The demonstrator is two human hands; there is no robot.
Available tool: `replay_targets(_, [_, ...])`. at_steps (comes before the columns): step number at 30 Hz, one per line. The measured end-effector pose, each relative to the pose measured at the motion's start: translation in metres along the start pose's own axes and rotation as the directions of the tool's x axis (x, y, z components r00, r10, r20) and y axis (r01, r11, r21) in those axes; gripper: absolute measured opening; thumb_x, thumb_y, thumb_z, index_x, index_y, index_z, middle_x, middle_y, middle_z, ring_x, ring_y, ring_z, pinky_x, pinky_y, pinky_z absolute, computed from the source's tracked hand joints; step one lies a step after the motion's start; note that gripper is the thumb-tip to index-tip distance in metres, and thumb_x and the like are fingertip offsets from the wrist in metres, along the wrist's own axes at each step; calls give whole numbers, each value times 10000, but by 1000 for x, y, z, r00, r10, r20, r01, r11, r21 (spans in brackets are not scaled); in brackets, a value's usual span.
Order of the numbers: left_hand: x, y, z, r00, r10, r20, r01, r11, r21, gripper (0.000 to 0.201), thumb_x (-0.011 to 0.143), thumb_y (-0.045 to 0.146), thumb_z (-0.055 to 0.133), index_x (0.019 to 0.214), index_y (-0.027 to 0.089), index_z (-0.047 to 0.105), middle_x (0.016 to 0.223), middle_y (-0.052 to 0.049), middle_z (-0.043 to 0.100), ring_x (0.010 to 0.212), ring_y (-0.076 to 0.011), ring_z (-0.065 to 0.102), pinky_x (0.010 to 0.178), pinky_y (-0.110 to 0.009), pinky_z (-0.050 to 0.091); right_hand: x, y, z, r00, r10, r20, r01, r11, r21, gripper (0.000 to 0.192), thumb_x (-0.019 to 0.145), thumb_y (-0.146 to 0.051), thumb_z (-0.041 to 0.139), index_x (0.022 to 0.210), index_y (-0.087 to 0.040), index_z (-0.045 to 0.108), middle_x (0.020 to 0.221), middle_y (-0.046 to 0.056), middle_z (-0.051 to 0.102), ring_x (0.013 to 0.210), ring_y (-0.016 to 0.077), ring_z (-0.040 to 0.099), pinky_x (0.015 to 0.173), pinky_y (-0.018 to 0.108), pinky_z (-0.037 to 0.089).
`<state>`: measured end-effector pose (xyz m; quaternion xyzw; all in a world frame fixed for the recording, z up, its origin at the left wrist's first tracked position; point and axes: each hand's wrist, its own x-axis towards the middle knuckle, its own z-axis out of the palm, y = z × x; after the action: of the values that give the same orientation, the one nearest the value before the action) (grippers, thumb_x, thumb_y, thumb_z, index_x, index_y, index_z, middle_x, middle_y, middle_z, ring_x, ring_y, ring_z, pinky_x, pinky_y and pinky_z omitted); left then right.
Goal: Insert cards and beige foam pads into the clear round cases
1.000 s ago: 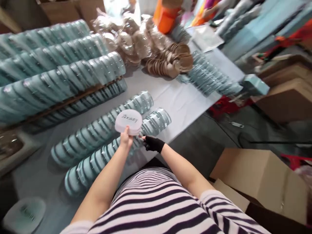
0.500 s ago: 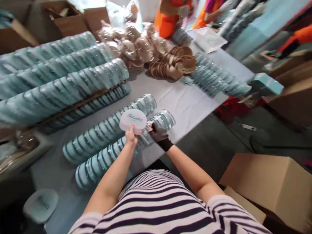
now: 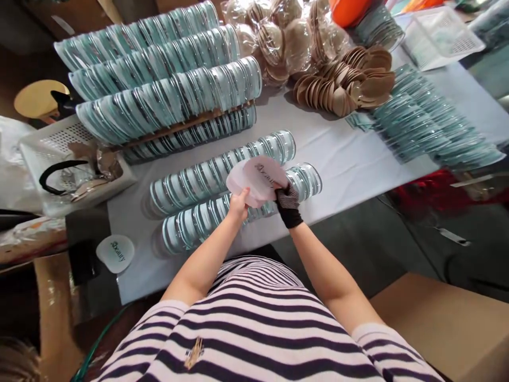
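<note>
Right around my hands the white table (image 3: 342,159) is crowded. Two rows of teal-rimmed round compacts (image 3: 222,175) lie on edge directly beneath what I am holding, running diagonally from near-left to far-right, and the nearer row (image 3: 199,223) sits just under my wrists. Beyond them, longer rows of the same compacts (image 3: 167,101) are stacked on a strip of cardboard. Farther back are bagged tan puffs (image 3: 278,37) and a loose fan of brown puffs (image 3: 350,79), with another slanting spread of wrapped compacts (image 3: 421,127) to the far right. At my left stand a white mesh basket (image 3: 47,143) with a black loop in it, and a pale oval lid (image 3: 116,253) printed "Beauty" lying flat near the table edge. A cardboard box (image 3: 445,323) sits low at my right.

My left hand (image 3: 238,204), bare, is closed on the near-left edge of the pale round case (image 3: 256,178). My right hand (image 3: 287,204), in a black fingerless glove, pinches its near-right edge. The case is held above the two front rows, not resting on them. Its printed face is tilted up toward me, and the lettering runs slanting from left to right across it. The edges are blurred, so I cannot tell whether it is one piece or two.
</note>
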<state>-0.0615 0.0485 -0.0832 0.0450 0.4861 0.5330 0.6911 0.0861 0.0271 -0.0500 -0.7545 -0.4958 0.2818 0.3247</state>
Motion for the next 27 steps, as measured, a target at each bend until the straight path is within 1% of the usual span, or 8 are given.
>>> replay_targets(2, [8,8,4,999,25,-41,-28,997,-72,299,813,125,703,1108,162,679,1047,-74,750,1075,-219,680,966,-360,540,-14,13,-18,991,4,-137,-20,993,-116,480,926,-389,347,1267,-118,549,1151,172,671,1029,247,641,843,356,526])
replay_targets(3, [12,11,6,997,36,-67,-43,994,-105,315,835,123,679,1146,168,665,1083,-74,742,1090,-211,673,970,-356,539,-27,20,-28,990,-18,-143,-12,978,-210,485,925,-409,357,1248,-114,566,1115,178,683,1001,261,650,816,356,524])
replay_targets(7, [29,17,5,989,-12,-146,-13,985,-171,403,874,112,626,1269,190,603,1227,-84,692,1134,-204,653,984,-383,533,-93,45,-52,981,-46,187,143,828,-543,395,908,-389,415,1124,-162,655,873,128,723,807,259,678,697,309,482])
replay_targets(10, [33,14,1,987,-40,-155,12,984,-175,430,875,116,626,1296,194,586,1269,-93,669,1140,-213,651,989,-411,528,-119,47,-40,933,26,358,222,742,-632,359,923,-330,396,1136,-192,650,856,105,728,777,236,681,660,276,439])
replay_targets(12, [33,11,-1,989,-23,-145,-1,986,-164,414,875,109,624,1282,179,597,1254,-103,676,1127,-212,658,989,-412,526,-116,41,-23,924,76,375,215,708,-673,367,950,-326,363,1172,-196,625,881,112,729,793,240,685,658,280,426])
replay_targets(16, [31,6,-3,994,24,-106,-38,990,-136,363,860,82,631,1217,149,636,1176,-103,712,1099,-197,670,979,-367,530,-82,23,11,891,187,413,174,701,-692,369,986,-345,330,1231,-184,554,947,152,723,863,271,692,701,322,444])
replay_targets(19, [30,4,-5,993,38,-116,-53,990,-132,348,860,71,624,1201,142,641,1138,-96,727,1059,-183,684,969,-358,535,-59,15,19,863,273,424,110,719,-686,397,976,-423,382,1235,-153,514,982,190,711,909,317,691,738,388,467])
replay_targets(27, [30,2,-7,992,35,-122,-53,987,-152,400,836,77,664,1227,157,633,1147,-101,724,1073,-188,682,983,-351,526,-51,19,29,865,154,477,166,810,-563,342,1001,-328,319,1229,-183,529,1031,189,697,938,286,677,815,375,470])
